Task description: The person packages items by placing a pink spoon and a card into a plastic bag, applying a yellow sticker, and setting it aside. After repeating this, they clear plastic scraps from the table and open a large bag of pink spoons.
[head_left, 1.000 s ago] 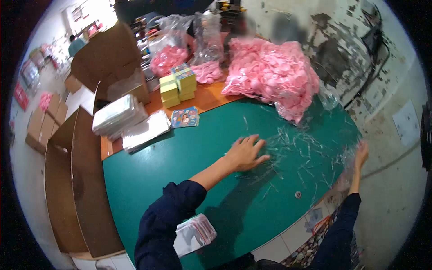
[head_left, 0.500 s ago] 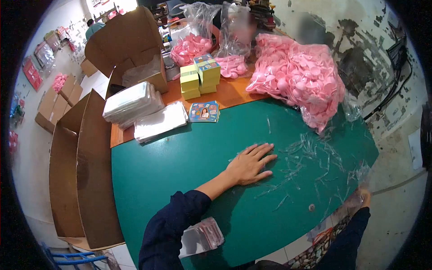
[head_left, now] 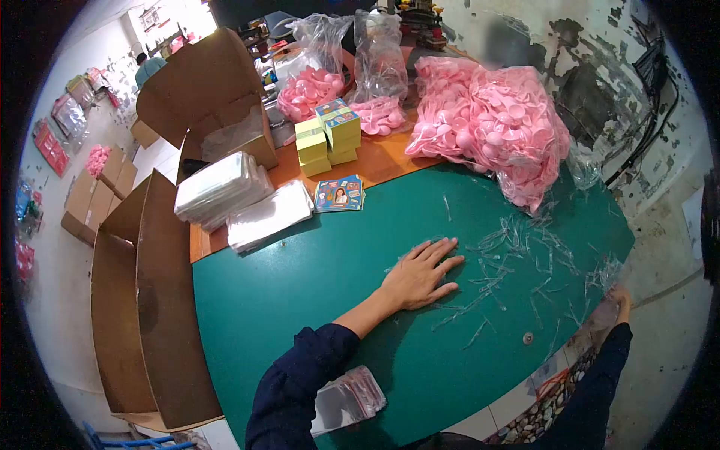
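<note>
My left hand (head_left: 422, 276) lies flat on the green table (head_left: 300, 300), its fingers spread, with a bit of clear plastic showing beside it. Thin clear plastic strips (head_left: 491, 281) are scattered to its right. At the table's right edge my right hand (head_left: 622, 300) is beside crumpled clear plastic (head_left: 602, 276); its fingers are too small and partly hidden to make out a grip. A stack of small clear bags (head_left: 351, 399) lies near my left sleeve.
Open cardboard boxes (head_left: 176, 300) stand at the left. Farther back are stacked clear bags (head_left: 221, 187), printed cards (head_left: 340, 195), yellow card stacks (head_left: 312, 148) and a large bag of pink scoops (head_left: 495, 120). A person (head_left: 150, 69) is in the far background.
The view has shifted slightly. My left hand stays flat in the same place on the table, and my right hand remains at the right edge by the crumpled plastic.
</note>
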{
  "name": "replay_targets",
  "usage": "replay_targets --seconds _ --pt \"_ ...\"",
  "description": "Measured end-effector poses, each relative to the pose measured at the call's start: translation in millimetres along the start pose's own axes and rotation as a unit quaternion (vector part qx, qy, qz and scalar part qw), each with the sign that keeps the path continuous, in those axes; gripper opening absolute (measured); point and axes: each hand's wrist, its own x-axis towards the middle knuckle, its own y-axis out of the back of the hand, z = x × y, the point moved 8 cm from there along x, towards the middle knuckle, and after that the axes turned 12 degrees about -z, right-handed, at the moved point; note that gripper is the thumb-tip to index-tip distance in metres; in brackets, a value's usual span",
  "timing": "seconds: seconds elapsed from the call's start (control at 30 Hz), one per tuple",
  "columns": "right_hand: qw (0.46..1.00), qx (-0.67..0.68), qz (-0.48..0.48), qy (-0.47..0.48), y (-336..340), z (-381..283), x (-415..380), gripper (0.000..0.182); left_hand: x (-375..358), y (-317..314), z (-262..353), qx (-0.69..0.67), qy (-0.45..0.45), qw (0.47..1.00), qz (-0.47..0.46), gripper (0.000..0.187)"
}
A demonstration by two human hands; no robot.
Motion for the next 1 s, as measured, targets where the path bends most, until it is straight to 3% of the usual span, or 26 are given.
replay_targets --seconds 0.17,0.27,0.3,0.33,0.4,0.43,0.47,0.53,0.6,0.67,0.73,0.8,0.9,1.0 --pt "1.000 -0.011 0.005 -0.013 6.4 -2.7 4.7 0.023 1.2 -0.7 -1.4 0.002 -0.002 1.000 -0.002 0.053" --pt "0.996 -0.088 0.030 -0.007 21.1 -12.2 17.8 0.022 0.5 2.4 -0.1 -0.005 -0.001 1.000 -0.002 0.052" --pt "0.953 -0.265 0.128 0.069 37.8 -32.8 22.9 0.024 0.3 4.5 -1.3 -0.012 0.001 1.000 0.001 0.052" --pt "0.857 -0.431 0.261 0.105 51.7 -51.0 21.7 0.026 -1.2 4.5 -0.7 -0.024 0.003 1.000 0.002 0.051" --pt "0.903 -0.212 0.349 0.132 18.5 -146.3 -131.2 0.026 0.5 4.6 -0.9 -0.044 -0.004 0.999 -0.006 0.051" --pt "0.862 -0.227 0.359 0.276 8.5 -175.4 -144.9 0.023 0.8 3.9 -1.4 -0.054 -0.008 0.998 -0.018 0.051" --pt "0.832 -0.190 0.287 0.436 -15.6 -207.0 -163.0 0.022 0.6 3.3 -1.6 -0.062 -0.013 0.998 -0.031 0.052" --pt "0.860 -0.107 0.005 0.499 -84.1 -253.2 -197.5 0.020 -1.5 1.7 -0.2 -0.120 -0.014 0.991 -0.059 0.059" --pt "0.805 -0.279 0.125 0.509 -118.1 -238.7 -183.7 0.022 -0.8 4.1 10.3 -0.115 -0.018 0.991 -0.062 0.068" --pt "0.847 -0.252 0.103 0.456 -160.2 -215.2 -186.9 0.027 -5.4 6.1 32.4 -0.048 -0.023 0.998 -0.038 0.079" --pt "0.844 -0.276 0.138 0.439 -214.3 -214.2 -234.1 0.034 -4.1 -3.4 53.8 -0.044 -0.051 0.997 -0.037 0.086" --pt "0.834 -0.146 -0.091 0.524 -265.7 -239.9 -313.5 0.037 6.0 -11.7 75.0 -0.058 -0.073 0.995 -0.035 0.085" --pt "0.806 -0.084 -0.174 0.560 -272.3 -267.2 -361.3 0.039 33.7 -26.5 87.1 -0.090 -0.083 0.992 -0.016 0.083" --pt "0.850 -0.146 0.027 0.505 -198.8 -247.5 -294.2 0.044 31.4 -3.7 80.3 -0.081 -0.058 0.995 -0.009 0.078"
